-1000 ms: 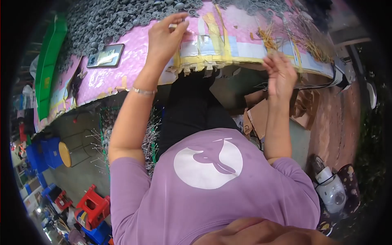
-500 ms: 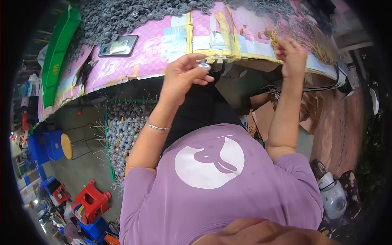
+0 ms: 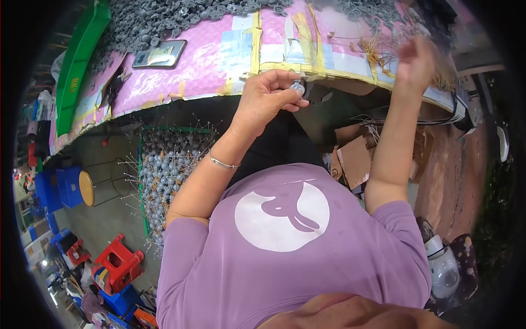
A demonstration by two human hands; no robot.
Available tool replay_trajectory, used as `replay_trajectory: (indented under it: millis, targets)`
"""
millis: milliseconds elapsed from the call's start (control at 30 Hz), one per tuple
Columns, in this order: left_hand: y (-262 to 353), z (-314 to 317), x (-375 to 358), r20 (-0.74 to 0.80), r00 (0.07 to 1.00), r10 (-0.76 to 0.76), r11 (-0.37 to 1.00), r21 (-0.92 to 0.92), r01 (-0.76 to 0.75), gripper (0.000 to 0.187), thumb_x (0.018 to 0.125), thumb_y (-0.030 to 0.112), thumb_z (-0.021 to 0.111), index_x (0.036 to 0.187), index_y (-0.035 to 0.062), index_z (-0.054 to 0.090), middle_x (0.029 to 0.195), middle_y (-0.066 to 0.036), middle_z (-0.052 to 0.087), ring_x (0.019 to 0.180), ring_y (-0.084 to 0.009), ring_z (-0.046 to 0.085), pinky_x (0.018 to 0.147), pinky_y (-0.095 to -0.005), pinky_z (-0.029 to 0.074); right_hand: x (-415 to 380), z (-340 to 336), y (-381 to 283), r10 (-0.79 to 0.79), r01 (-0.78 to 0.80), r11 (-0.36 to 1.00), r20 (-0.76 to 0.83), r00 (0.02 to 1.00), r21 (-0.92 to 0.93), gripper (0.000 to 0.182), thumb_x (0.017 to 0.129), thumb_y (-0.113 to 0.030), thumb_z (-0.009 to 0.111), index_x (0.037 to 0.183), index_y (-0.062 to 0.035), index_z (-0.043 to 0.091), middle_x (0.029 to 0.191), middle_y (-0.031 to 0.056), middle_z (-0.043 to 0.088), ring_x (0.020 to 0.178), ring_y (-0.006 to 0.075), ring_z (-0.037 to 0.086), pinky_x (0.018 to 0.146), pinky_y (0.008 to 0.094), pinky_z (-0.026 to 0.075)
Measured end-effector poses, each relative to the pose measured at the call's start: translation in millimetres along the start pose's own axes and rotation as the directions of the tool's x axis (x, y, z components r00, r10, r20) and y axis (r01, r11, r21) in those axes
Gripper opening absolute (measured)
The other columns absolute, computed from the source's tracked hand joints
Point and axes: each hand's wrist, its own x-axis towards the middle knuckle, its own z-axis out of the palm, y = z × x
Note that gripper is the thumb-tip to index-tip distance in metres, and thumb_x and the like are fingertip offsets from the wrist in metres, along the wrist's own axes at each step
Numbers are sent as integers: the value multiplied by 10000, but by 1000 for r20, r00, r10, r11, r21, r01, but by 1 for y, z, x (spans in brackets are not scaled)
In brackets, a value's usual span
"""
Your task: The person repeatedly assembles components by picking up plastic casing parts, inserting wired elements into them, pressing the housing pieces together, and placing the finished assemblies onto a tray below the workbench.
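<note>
My left hand [image 3: 268, 98] is closed by the table's near edge, pinching a small round grey part [image 3: 297, 86] between thumb and fingers. A metal bangle circles that wrist. Farther right, my right hand [image 3: 415, 66] hovers at a loose heap of thin yellowish strands, like wires or stalks [image 3: 375, 52]. Motion smears its fingers, so whether it grips a strand does not show. Heaped along the far side of the pink-covered table [image 3: 186, 82] are many small grey plastic parts [image 3: 164, 22].
A phone [image 3: 159, 54] lies on the table's left, near a long green tray [image 3: 82, 71]. Below the edge, a green-rimmed crate holds grey balls on thin pins [image 3: 170, 170]. Cardboard [image 3: 353, 159] lies under the table at right. Red stools [image 3: 118, 263] stand lower left.
My left hand has shifted right with the round grey part still pinched in it. My right hand has swung right and away from me, over the strands.
</note>
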Motion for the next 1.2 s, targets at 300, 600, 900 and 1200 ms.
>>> replay_trajectory:
  millis: [300, 600, 900, 1200]
  targets:
    - [7, 14, 4, -48, 992, 120, 993, -7, -121, 461, 861, 12, 676, 1297, -86, 563, 1164, -166, 646, 883, -177, 703, 695, -300, 649, -176, 45, 9, 595, -320, 747, 372, 712, -583, 101, 872, -91, 755, 889, -12, 695, 718, 33, 685, 510, 53, 568, 449, 190, 418]
    - [6, 5, -1, -201, 971, 126, 989, -49, -138, 338, 880, -42, 612, 1214, -95, 620, 1037, -177, 699, 877, -224, 731, 649, -282, 648, -187, 47, 20, 646, -356, 700, 336, 686, -618, 102, 886, -74, 746, 907, 5, 685, 724, 46, 685, 547, 70, 606, 485, 194, 479]
    - [13, -6, -15, -181, 981, 76, 997, -10, -80, 324, 881, -19, 621, 1190, -118, 624, 1046, -183, 695, 884, -248, 738, 650, -284, 649, -217, 46, 29, 549, -288, 780, 386, 742, -556, 101, 907, -64, 727, 939, 17, 675, 808, 69, 705, 705, 91, 666, 573, 217, 556]
    - [5, -6, -19, -163, 982, 95, 995, 58, -87, 331, 886, -10, 623, 1202, -110, 624, 1045, -175, 697, 847, -209, 732, 654, -289, 646, -213, 51, 19, 604, -272, 719, 383, 699, -639, 65, 897, -28, 725, 919, 9, 676, 810, 65, 705, 695, 88, 661, 594, 237, 577]
